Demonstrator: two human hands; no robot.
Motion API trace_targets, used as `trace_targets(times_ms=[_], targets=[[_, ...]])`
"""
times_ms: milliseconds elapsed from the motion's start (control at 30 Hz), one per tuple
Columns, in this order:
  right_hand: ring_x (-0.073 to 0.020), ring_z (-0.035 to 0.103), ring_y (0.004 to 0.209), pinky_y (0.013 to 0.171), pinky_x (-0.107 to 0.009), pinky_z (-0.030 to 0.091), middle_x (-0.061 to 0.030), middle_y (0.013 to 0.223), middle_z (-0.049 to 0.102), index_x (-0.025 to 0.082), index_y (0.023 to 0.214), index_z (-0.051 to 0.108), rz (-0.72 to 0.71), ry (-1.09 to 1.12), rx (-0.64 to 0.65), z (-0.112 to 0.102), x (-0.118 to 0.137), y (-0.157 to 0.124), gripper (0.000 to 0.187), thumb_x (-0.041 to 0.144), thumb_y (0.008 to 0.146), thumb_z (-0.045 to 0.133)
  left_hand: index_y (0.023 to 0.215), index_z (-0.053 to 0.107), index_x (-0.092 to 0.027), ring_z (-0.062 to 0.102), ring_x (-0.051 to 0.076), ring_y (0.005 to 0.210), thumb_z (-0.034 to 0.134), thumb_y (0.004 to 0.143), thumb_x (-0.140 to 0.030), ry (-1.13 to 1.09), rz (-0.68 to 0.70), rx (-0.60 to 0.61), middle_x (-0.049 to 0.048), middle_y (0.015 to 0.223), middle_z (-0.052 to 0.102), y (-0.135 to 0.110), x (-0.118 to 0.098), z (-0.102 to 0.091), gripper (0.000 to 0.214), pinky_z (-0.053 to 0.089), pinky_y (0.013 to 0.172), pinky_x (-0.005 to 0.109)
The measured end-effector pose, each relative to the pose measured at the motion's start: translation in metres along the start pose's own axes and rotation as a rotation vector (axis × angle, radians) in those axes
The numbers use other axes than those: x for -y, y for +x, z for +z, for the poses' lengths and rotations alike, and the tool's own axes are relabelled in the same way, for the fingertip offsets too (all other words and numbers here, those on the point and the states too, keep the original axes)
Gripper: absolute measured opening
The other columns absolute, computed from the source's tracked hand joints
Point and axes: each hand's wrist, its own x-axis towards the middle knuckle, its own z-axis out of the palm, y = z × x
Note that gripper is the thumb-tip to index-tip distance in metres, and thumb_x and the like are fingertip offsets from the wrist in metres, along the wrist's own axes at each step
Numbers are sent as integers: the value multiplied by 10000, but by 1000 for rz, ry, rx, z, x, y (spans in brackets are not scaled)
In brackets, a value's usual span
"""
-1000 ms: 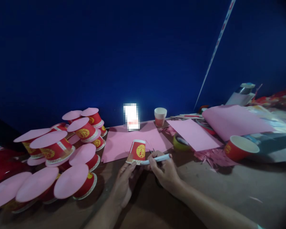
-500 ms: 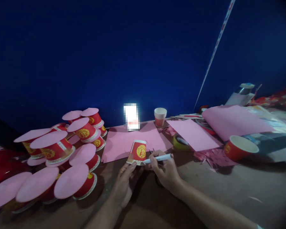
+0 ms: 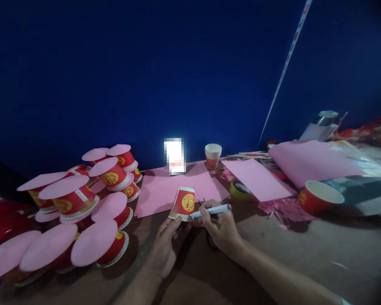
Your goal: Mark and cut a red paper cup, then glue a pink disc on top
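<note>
My left hand (image 3: 169,239) is closed on the rim of a red paper cup (image 3: 184,202) with a round gold emblem. The cup is held upside down, its wide white-patterned rim at the bottom. In my right hand (image 3: 220,226) is a white marker (image 3: 213,210), gripped like a pen. Its tip points left and meets the cup close to the rim; whether it touches I cannot tell. Just behind the cup, pink paper sheets (image 3: 158,192) lie on the table. Scissors, partly hidden by my right hand, show near it.
Several upside-down red cups topped with pink paper discs (image 3: 94,242) crowd the left. Behind stand a blurred bright screen (image 3: 174,156) and stacked paper cups (image 3: 213,156). To the right are a tape roll (image 3: 240,189), more pink paper (image 3: 311,161), paper scraps (image 3: 287,212) and a red paper bowl (image 3: 317,199).
Almost nothing differs. The whole view has shifted very slightly; both hands keep the same hold on the cup and the marker.
</note>
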Motion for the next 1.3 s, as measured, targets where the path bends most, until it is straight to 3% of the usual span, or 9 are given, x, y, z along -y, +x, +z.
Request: trace_targets(times_ms=[333,767,1300], targets=[[-121,572,551,525,-195,434,1,607,600,173,745,535,-25,13,6,-1,3,1,154,250,856,461,987,641,-151,639,180,923,647,740,-196,-11,1,-30,72,1005,690,0,0,2,252,513,844,281],[-111,527,536,513,-192,401,9,582,558,171,694,518,-34,15,30,-1,7,1,197,250,860,447,1175,545,-179,608,196,1001,595,783,-166,-48,30,-8,72,1048,666,0,-3,6,395,499,893,308],[-112,542,517,494,-192,411,11,589,576,174,753,533,-47,-12,-17,1,-2,-1,152,249,861,457,1110,588,-152,607,202,1009,587,777,-141,-58,25,-6,81,1046,671,0,-2,4,333,501,898,325]])
